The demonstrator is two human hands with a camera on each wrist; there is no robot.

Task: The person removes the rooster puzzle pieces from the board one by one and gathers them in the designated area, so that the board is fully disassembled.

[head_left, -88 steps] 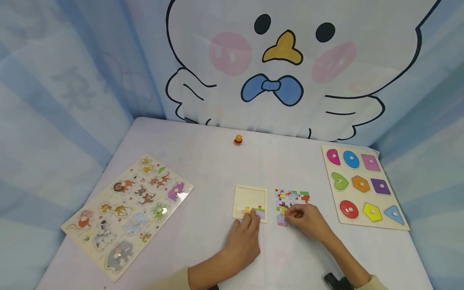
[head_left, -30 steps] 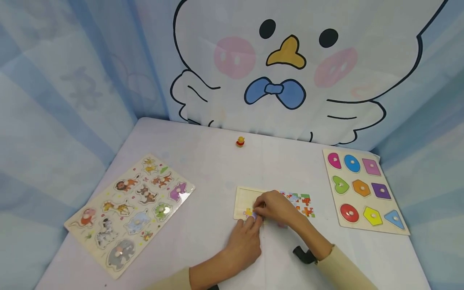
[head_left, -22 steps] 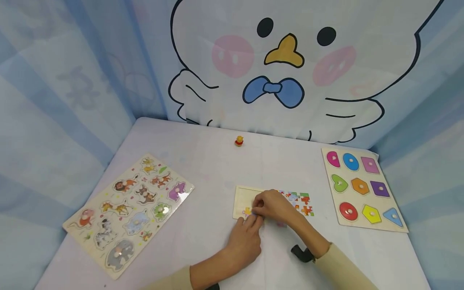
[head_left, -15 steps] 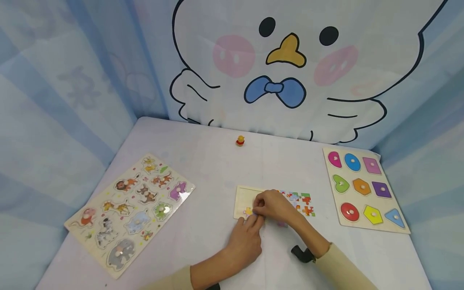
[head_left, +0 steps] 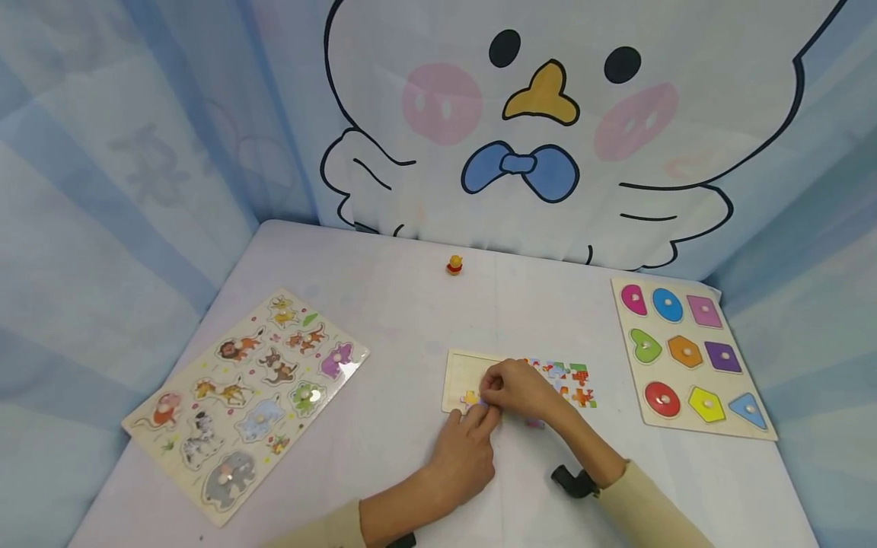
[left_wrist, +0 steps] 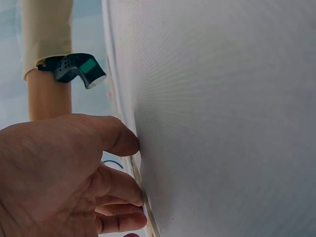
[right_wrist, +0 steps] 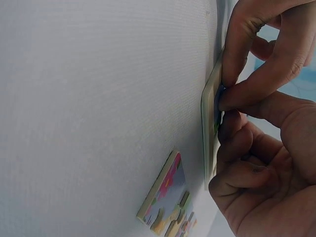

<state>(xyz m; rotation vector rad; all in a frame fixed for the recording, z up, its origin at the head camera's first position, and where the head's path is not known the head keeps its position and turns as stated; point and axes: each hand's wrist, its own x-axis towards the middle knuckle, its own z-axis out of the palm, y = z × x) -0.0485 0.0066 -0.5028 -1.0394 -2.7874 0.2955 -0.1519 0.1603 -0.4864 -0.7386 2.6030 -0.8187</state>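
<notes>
A small wooden puzzle tray [head_left: 473,361] lies on the table, with a yellow-and-purple puzzle piece [head_left: 469,398] showing near its lower edge. The left hand [head_left: 460,455] rests its outstretched fingertips on the pieces along that edge. Over the tray's right side, the right hand [head_left: 517,388] pinches a puzzle piece with thumb and forefinger; the fingers mostly hide it. Both hands' fingertips meet at the tray in the right wrist view, a bluish piece [right_wrist: 217,104] visible beneath. Loose puzzle pieces [head_left: 581,387] lie right of the tray, partly behind the right hand.
An animal peg board [head_left: 250,396] lies at left. At right is a peg board of coloured shapes [head_left: 695,358]. A tiny red-and-yellow figure [head_left: 454,265] stands at the back, before a printed curtain [head_left: 438,190]. A pink-flowered piece [right_wrist: 168,185] lies near the tray.
The right hand has gone left from the loose pieces to the tray and since stayed there, fingertips beside the left hand's. The left hand has barely moved.
</notes>
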